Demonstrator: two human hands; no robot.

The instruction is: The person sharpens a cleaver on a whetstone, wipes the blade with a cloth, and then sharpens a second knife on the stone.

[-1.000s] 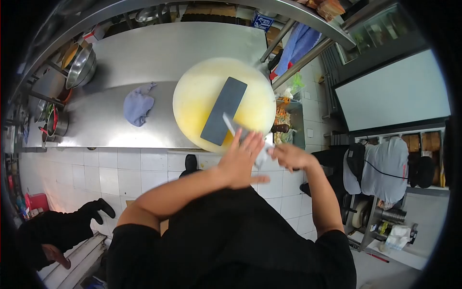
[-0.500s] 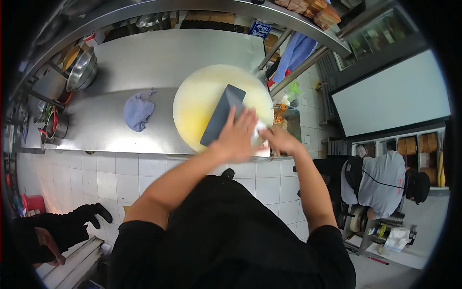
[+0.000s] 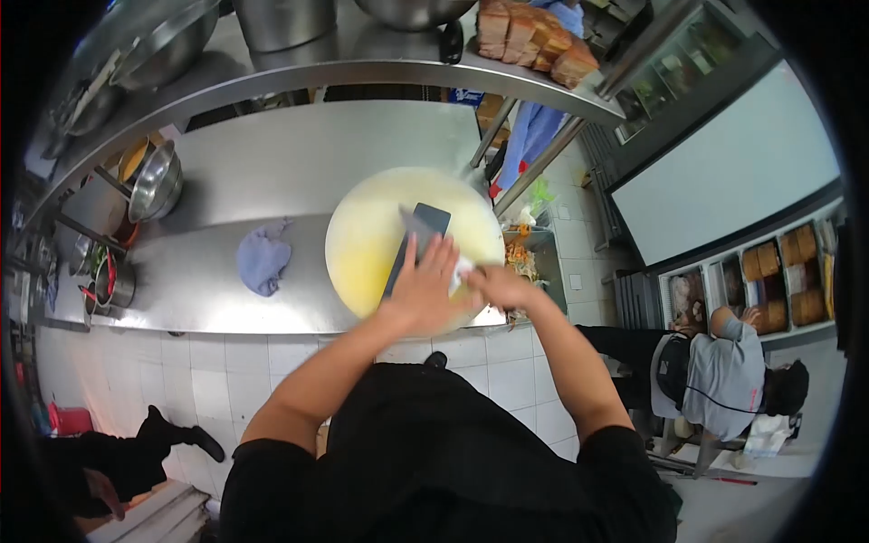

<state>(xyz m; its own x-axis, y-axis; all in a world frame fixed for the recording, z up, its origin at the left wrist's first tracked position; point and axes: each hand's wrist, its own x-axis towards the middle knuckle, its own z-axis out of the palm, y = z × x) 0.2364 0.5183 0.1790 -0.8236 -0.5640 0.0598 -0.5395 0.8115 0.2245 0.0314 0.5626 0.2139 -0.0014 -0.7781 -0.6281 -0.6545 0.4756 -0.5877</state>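
A dark rectangular sharpening stone lies aslant on a round whitish-yellow board. Across it is a blurred grey blade, its edges unclear. My left hand is flat over the blade and stone, fingers stretched out and slightly spread. At the right, my right hand is closed around the handle end, where something white shows by the fingers; the handle itself is mostly hidden. A crumpled blue cloth lies on the steel table to the left of the board.
Steel bowls and pots stand at the left. Overhead, a shelf holds meat pieces. A scrap bin sits right of the board. One person is at the right, another at lower left.
The view has tilted upward, showing more of the shelf. My hands and the blade have shifted slightly over the stone. The person at the right now reaches toward the food trays.
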